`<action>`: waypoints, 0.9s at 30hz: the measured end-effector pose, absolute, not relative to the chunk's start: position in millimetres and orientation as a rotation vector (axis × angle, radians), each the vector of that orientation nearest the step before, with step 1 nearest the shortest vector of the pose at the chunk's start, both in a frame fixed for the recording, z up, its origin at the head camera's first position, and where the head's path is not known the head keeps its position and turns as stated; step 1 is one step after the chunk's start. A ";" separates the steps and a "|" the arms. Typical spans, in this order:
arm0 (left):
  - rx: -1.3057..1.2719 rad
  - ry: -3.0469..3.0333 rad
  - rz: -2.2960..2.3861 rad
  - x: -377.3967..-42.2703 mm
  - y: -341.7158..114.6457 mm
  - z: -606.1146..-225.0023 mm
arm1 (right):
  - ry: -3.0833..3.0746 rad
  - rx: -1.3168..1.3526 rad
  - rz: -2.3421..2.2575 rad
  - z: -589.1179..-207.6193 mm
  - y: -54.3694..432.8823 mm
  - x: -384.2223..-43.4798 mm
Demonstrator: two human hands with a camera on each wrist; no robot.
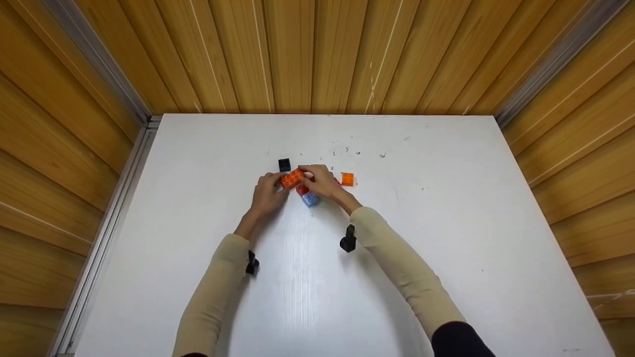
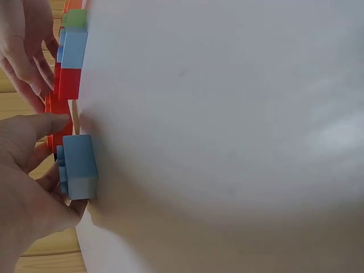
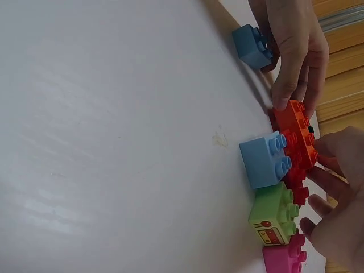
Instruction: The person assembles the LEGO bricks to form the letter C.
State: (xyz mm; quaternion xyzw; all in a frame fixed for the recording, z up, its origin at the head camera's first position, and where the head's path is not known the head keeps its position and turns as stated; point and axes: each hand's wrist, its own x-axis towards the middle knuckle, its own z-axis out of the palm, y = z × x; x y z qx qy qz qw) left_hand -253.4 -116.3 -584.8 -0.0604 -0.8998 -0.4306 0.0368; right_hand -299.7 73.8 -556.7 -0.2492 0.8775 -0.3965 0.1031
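A long orange-red toy brick (image 1: 292,178), studs up, is held at both ends between the two hands. My left hand (image 1: 268,193) pinches its left end, the thumb on the near side. At the opposite end are the fingers of my right hand (image 1: 322,181). Beneath or beside this brick are red bricks (image 3: 294,179); the exact contact is hidden. A light blue brick (image 3: 264,161) stands in front of them, beside a green brick with a printed picture (image 3: 273,213) and a pink brick (image 3: 282,259). Under my left palm sits another blue brick (image 2: 79,165).
Behind the hands lies a black brick (image 1: 284,164). An orange brick (image 1: 348,179) rests right of the right hand. Everything is on a white table (image 1: 446,223) with small dark marks, enclosed by wood-patterned walls (image 1: 317,54).
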 end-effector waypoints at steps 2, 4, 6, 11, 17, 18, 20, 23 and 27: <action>-0.204 -2.722 -1.364 -253.3 -118.8 -583.0 | 2.585 -0.734 -1.204 -553.6 73.2 -298.5; -0.231 -2.677 -1.409 -252.5 -120.9 -581.8 | 2.573 -0.735 -1.246 -551.0 72.8 -296.0; -0.252 -2.641 -1.448 -251.1 -122.3 -580.5 | 2.581 -0.743 -1.279 -549.7 73.2 -292.0; -0.305 -2.578 -1.489 -244.2 -122.0 -576.3 | 2.635 -0.755 -1.372 -552.8 78.6 -278.4; -0.450 -2.525 -1.481 -230.1 -116.1 -569.1 | 2.653 -0.716 -1.581 -556.5 92.8 -254.8; -0.471 -2.526 -1.480 -226.7 -114.8 -568.4 | 2.649 -0.709 -1.602 -556.9 96.1 -250.4; -0.512 -2.528 -1.487 -220.1 -112.0 -567.5 | 2.628 -0.694 -1.635 -556.7 103.4 -241.5; -0.563 -2.540 -1.503 -210.2 -107.5 -566.7 | 2.622 -0.704 -1.635 -556.7 114.6 -231.1; -0.625 -2.581 -1.502 -199.5 -100.2 -569.5 | 2.676 -0.729 -1.549 -557.8 129.6 -220.8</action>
